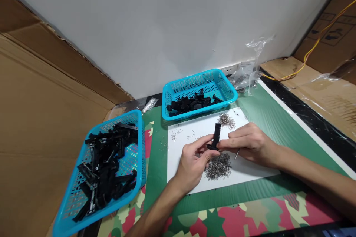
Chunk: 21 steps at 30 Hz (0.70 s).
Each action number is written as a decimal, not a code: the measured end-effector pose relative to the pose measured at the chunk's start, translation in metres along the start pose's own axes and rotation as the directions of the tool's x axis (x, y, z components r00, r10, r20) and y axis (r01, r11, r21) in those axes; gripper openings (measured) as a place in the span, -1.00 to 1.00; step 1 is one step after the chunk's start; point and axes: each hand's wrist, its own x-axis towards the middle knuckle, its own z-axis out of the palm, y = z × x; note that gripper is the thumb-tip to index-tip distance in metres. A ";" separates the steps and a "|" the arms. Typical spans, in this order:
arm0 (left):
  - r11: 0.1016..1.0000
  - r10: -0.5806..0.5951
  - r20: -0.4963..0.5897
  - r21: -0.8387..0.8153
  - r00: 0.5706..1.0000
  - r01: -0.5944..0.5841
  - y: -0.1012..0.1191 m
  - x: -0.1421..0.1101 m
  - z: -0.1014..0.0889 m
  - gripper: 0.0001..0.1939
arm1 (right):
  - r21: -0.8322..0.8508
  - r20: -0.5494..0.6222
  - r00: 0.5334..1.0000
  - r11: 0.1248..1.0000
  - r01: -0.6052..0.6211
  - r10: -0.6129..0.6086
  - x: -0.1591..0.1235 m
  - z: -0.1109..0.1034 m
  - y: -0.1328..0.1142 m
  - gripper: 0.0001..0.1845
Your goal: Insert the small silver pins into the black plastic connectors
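Standing behind everything, the pale wall (pixel 172 26) is backing a green mat (pixel 278 118). Taking the white sheet (pixel 180 172) as our clock's centre, a large blue basket (pixel 141 144) is sitting at nine o'clock, loaded with black parts, while a smaller blue basket (pixel 200 111) is resting at twelve, carrying more. Now the hands! From seven o'clock, the left hand (pixel 193 161) is pinching a black piece (pixel 217 135) between thumb and fingers, holding it nearly upright above the sheet's middle. From three o'clock, the right hand (pixel 251 142) is curling, its fingertips meeting the lower end of that piece. Down at six, a dense heap of wire bits (pixel 218 168) is lying just below; a lighter cluster (pixel 226 121) is spreading at one. And a slim metal rod (pixel 237 154) is poking out beneath the right fingers; whether they're gripping it, I can't tell.
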 end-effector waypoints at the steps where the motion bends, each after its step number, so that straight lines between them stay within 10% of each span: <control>1: 1.000 -0.001 0.019 -0.002 1.000 0.001 0.001 0.000 0.000 -0.59 | 0.035 -0.004 1.000 0.999 -0.015 0.015 0.001 0.000 0.000 -0.70; 10: 0.997 0.068 0.204 0.033 0.977 -0.077 0.009 0.001 -0.001 -0.49 | 0.318 -0.026 0.990 0.940 -0.122 0.138 0.002 -0.002 -0.002 -0.79; 21: 0.820 0.326 -0.021 0.505 0.945 -0.271 0.002 0.006 -0.002 -0.64 | 0.115 0.054 0.942 0.935 -0.336 0.331 -0.004 0.000 0.012 -0.84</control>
